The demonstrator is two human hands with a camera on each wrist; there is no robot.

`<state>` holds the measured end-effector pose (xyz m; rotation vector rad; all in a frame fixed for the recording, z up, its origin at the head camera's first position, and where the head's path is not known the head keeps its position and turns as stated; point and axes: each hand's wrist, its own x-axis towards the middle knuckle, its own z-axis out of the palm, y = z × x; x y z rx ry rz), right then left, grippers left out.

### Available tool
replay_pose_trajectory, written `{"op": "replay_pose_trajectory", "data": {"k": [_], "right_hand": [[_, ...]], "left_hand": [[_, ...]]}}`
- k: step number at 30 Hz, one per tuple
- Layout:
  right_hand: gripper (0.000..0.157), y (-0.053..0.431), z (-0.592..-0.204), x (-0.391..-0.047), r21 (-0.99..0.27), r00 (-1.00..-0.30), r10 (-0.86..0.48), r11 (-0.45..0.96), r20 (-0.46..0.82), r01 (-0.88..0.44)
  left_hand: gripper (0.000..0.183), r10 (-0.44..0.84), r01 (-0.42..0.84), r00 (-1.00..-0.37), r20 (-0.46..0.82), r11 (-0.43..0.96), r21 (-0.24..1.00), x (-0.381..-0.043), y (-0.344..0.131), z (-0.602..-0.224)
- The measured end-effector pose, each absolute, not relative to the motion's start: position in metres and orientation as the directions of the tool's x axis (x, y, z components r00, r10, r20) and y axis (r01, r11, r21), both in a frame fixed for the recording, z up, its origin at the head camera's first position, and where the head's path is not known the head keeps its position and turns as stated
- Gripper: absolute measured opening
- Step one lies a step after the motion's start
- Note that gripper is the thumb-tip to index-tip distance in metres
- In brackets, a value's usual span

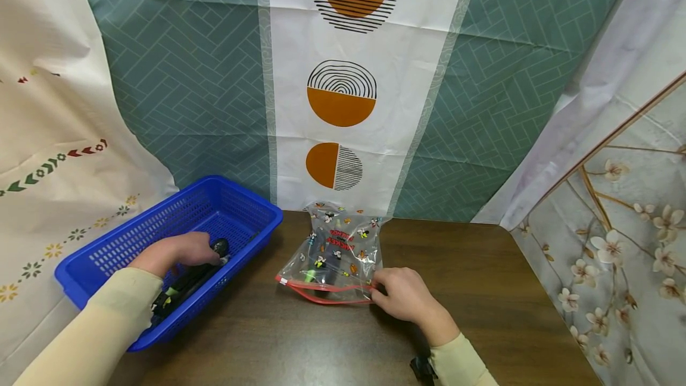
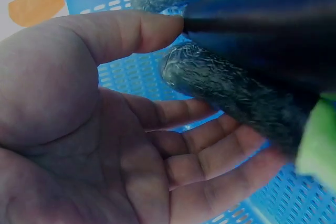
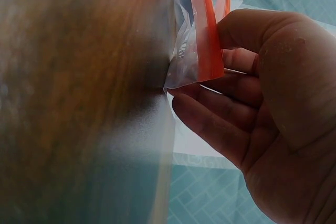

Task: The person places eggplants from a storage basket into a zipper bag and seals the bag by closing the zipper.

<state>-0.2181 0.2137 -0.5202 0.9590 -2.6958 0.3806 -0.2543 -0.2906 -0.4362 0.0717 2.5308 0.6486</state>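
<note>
My left hand reaches down into a blue plastic basket among dark objects with bright green parts. In the left wrist view its fingers lie loosely spread behind a dark grey, rough-surfaced rounded bar. The thumb touches the end of a smooth black piece beside it. A clear zip bag with cartoon prints lies on the table, its red-edged mouth parted toward me. Dark things and a green piece show through the plastic. My right hand pinches the right corner of the bag's red edge.
The basket stands at the left of the brown wooden table, against a cream patterned cloth. A green and white curtain hangs behind the table. Flowered fabric borders the right side.
</note>
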Motion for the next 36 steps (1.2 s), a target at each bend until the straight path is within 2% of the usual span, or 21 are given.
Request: {"op": "replay_pose_trajectory", "data": {"k": [10, 17, 25, 31, 36], "right_hand": [[0.024, 0.2141, -0.5206, -0.2185, -0.162, -0.749, -0.579, 0.746, 0.322, -0.646], [0.022, 0.2142, -0.521, -0.2186, -0.163, -0.75, -0.578, 0.747, 0.32, -0.645], [0.02, 0.2136, -0.52, -0.2185, -0.159, -0.748, -0.583, 0.745, 0.318, -0.648], [0.02, 0.2134, -0.5188, -0.2178, -0.163, -0.747, -0.584, 0.743, 0.317, -0.649], [0.021, 0.2136, -0.5185, -0.2179, -0.168, -0.747, -0.586, 0.74, 0.314, -0.651]], "left_hand": [[0.081, 0.19, -0.083, -0.845, -0.5, 0.876, 0.474, -0.253, -0.2928, -0.4357], [0.072, 0.201, -0.072, -0.843, -0.499, 0.877, 0.474, -0.2546, -0.2933, -0.4358], [0.079, 0.214, -0.065, -0.847, -0.486, 0.866, 0.496, -0.2529, -0.295, -0.4346], [0.075, 0.221, -0.05, -0.859, -0.462, 0.862, 0.504, -0.2514, -0.2937, -0.4298], [0.059, 0.23, -0.031, -0.877, -0.423, 0.849, 0.527, -0.252, -0.2942, -0.4282]]}}
